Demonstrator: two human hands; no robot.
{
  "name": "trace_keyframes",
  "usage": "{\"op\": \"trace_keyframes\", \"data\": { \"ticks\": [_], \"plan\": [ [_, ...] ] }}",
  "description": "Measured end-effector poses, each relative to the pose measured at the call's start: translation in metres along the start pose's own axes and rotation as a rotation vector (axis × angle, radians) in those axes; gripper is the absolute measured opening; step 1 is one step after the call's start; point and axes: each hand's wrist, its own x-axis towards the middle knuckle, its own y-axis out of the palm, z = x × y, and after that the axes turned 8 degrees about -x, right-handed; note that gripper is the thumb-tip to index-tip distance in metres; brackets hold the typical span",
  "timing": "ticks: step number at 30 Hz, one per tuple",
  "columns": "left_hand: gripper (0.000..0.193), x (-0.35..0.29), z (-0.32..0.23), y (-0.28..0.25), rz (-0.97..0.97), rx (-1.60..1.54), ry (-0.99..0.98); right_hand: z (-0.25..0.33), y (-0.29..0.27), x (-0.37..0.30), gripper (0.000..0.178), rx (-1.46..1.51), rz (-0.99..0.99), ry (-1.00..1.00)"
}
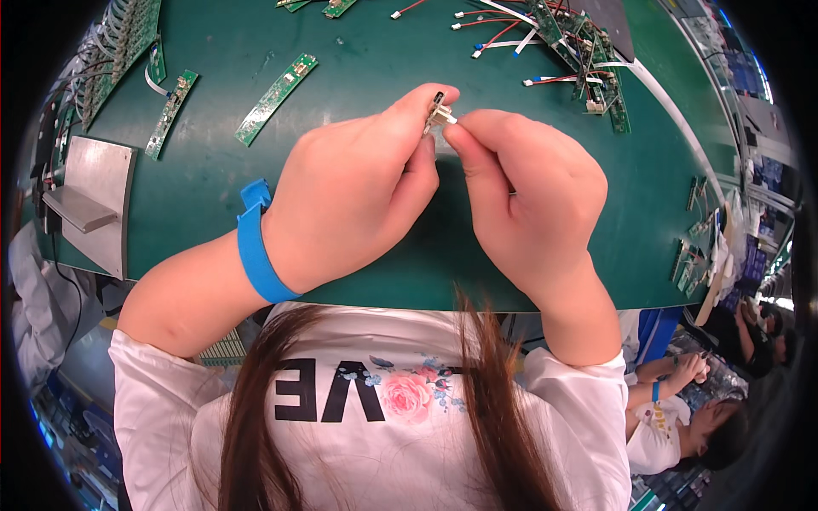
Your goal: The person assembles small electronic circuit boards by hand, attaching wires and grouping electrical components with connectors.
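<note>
Between the thumb and fingers of my left hand [358,183] is a small circuit board [432,112], seen nearly edge-on, with a dark port and a pale socket. My right hand [532,183] pinches a small white connector [448,119] right at that socket. Whether the connector is seated in it I cannot tell. Both hands are closed and meet above the green mat. A blue wrist strap [260,251] circles my left wrist. Most of the board is hidden by my left fingers.
Single green boards [277,100] lie at the left, one with a white cable [156,83]. Back right is a pile of boards with cables [588,68]. A metal bracket [98,204] stands on the left edge, near a rack of boards [119,51]. Another person [673,417] sits at the right.
</note>
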Motion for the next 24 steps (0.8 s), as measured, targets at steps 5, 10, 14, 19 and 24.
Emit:
{"op": "trace_keyframes", "data": {
  "ticks": [5,10,14,19,24],
  "plan": [
    [0.031,-0.006,-0.007,0.007,-0.029,-0.145,-0.068,-0.001,-0.004,0.002,0.016,-0.006,0.039,-0.068],
    [0.031,-0.009,-0.005,0.005,-0.084,-0.156,0.028,0.003,-0.005,-0.001,0.006,0.152,0.132,0.076],
    [0.035,-0.004,0.002,-0.025,0.109,0.024,0.043,-0.014,-0.029,-0.012,0.008,0.171,0.227,0.389],
    [0.031,-0.005,0.057,-0.074,-0.101,0.446,0.066,-0.122,-0.109,-0.058,0.014,-0.069,-0.022,0.653],
    [0.024,0.003,0.056,-0.071,0.049,0.165,-0.277,-0.154,-0.126,-0.066,0.022,-0.735,-0.097,0.571]
  ]
}}
